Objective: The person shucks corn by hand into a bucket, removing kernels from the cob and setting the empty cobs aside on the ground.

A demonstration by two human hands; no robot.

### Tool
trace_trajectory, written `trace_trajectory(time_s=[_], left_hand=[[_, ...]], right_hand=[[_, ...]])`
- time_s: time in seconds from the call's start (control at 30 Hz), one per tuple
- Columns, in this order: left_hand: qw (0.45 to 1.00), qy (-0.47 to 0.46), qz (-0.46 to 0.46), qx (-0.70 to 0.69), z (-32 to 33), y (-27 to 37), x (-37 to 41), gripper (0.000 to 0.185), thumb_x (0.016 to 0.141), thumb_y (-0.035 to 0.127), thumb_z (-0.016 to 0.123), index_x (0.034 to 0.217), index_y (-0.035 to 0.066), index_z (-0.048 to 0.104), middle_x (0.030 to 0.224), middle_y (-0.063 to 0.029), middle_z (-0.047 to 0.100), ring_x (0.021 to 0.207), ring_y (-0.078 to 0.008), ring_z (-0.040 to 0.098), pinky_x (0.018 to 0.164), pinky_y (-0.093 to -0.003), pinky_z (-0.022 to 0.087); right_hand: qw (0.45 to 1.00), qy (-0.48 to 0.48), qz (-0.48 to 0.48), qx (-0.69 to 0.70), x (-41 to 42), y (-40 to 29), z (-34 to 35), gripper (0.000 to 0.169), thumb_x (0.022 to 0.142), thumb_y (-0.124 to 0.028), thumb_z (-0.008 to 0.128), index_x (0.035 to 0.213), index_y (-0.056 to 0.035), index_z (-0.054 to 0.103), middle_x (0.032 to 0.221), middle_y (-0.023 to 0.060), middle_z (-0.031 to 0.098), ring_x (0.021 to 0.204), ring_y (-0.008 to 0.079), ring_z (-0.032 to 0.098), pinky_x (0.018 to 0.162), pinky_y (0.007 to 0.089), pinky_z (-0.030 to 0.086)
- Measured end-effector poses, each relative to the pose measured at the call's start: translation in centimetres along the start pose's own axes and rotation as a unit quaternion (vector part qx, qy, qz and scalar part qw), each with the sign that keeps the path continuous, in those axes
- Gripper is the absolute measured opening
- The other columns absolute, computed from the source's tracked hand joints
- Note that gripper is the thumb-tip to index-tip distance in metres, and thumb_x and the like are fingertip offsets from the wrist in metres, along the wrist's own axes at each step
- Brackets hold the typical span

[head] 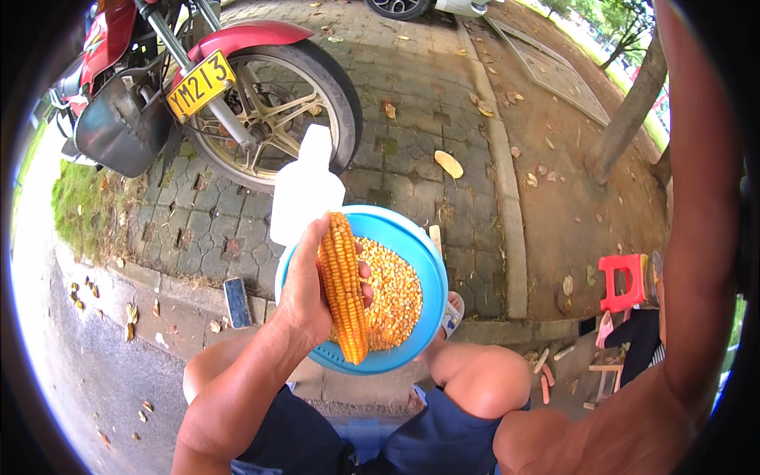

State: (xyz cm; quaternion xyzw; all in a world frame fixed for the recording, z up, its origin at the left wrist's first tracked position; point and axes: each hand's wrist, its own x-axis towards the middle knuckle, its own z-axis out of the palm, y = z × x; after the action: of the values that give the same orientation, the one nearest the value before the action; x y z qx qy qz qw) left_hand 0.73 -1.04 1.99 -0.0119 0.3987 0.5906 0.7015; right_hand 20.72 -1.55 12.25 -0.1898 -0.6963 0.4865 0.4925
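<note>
My left hand [309, 297] is closed around an ear of corn [344, 285] with its rows of orange-yellow kernels on. The ear is tilted nearly lengthwise in the view, above a blue plastic basin [432, 297]. Loose corn kernels [395, 294] lie in the basin, partly hidden by the ear and my fingers. A white plastic container [306, 196], very bright in the picture, stands at the basin's far left edge. My right hand is out of view; the right arm [700, 225] reaches up along the right rim of the picture.
A red motorcycle's front wheel [350, 107] stands beyond the basin on paving. A smartphone [238, 303] lies on the kerb at left. At right are a red plastic stool [621, 284], a seated person's leg [638, 326] and several corncobs [545, 389] on the ground. Tree trunk [629, 113] at upper right.
</note>
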Motion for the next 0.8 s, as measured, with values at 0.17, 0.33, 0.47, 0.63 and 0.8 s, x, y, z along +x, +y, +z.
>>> trace_trajectory(time_s=[0.17, 0.33, 0.47, 0.63, 0.8], left_hand=[[1.000, 0.007, 0.023, -0.002, 0.0, 0.2, -0.1, 0.055, 0.090, 0.063, 0.056, 0.100, 0.008, 0.057, 0.075, -0.0109, 0.060, 0.060, -0.0257, 0.059, 0.059, -0.0387, 0.051], [0.999, 0.022, 0.031, -0.008, 0.6, 0.5, -0.3, 0.058, 0.090, 0.064, 0.055, 0.101, 0.007, 0.057, 0.077, -0.0104, 0.059, 0.066, -0.0239, 0.060, 0.060, -0.0386, 0.051], [1.000, 0.015, -0.007, -0.014, -0.1, 0.2, -0.1, 0.060, 0.090, 0.065, 0.053, 0.101, 0.007, 0.057, 0.076, -0.0112, 0.058, 0.064, -0.0251, 0.059, 0.062, -0.0390, 0.050], [1.000, 0.003, 0.011, 0.001, 0.5, 0.8, -0.7, 0.062, 0.090, 0.066, 0.053, 0.103, 0.005, 0.057, 0.078, -0.0114, 0.058, 0.067, -0.0262, 0.059, 0.065, -0.0403, 0.050], [0.998, 0.029, 0.040, 0.040, 0.9, 1.1, -0.5, 0.064, 0.089, 0.068, 0.052, 0.102, 0.006, 0.057, 0.078, -0.0114, 0.058, 0.068, -0.0261, 0.060, 0.065, -0.0409, 0.050]], right_hand=[[1.000, -0.005, 0.007, -0.001, -0.4, 0.9, -0.1, 0.023, 0.097, -0.018, 0.050, 0.102, 0.0031, 0.059, 0.081, 0.0107, 0.061, 0.063, 0.0206, 0.057, 0.063, 0.0323, 0.052], [1.000, -0.004, 0.017, -0.005, -0.8, 0.9, -0.3, 0.023, 0.097, -0.018, 0.051, 0.103, 0.0033, 0.059, 0.081, 0.0103, 0.060, 0.063, 0.0201, 0.057, 0.063, 0.0321, 0.052], [1.000, 0.002, 0.025, -0.005, -0.3, 1.1, -0.5, 0.023, 0.097, -0.017, 0.051, 0.104, 0.0034, 0.058, 0.081, 0.0101, 0.060, 0.063, 0.0197, 0.057, 0.063, 0.0319, 0.052], [1.000, 0.007, 0.017, -0.005, -0.1, 0.4, -0.7, 0.023, 0.097, -0.017, 0.051, 0.105, 0.0037, 0.058, 0.081, 0.0097, 0.060, 0.064, 0.0192, 0.057, 0.063, 0.0316, 0.052], [1.000, 0.018, 0.011, -0.005, 0.4, 0.8, -1.2, 0.023, 0.097, -0.016, 0.051, 0.105, 0.0039, 0.058, 0.081, 0.0094, 0.060, 0.064, 0.0188, 0.056, 0.063, 0.0314, 0.051]])
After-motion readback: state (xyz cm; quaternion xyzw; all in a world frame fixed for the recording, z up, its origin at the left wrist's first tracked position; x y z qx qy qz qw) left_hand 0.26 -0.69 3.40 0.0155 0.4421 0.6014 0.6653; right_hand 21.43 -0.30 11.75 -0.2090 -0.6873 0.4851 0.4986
